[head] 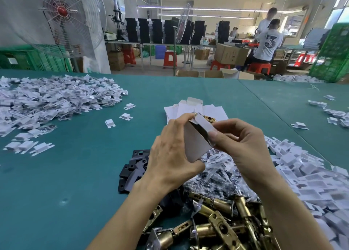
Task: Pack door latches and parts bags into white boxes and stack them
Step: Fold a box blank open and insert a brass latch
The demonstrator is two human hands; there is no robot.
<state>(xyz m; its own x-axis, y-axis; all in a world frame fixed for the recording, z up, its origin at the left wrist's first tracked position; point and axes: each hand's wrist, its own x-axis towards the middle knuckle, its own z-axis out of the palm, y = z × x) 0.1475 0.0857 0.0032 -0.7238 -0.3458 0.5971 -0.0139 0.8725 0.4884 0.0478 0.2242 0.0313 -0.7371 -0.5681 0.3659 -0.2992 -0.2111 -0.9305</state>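
The left hand [170, 155] grips the box [194, 142] above the surface [75, 174]. The right hand [243, 142] pinches its end flap. A latch [208, 119] seems to poke out beyond. Best seat it fully, then tuck the flap squarely.
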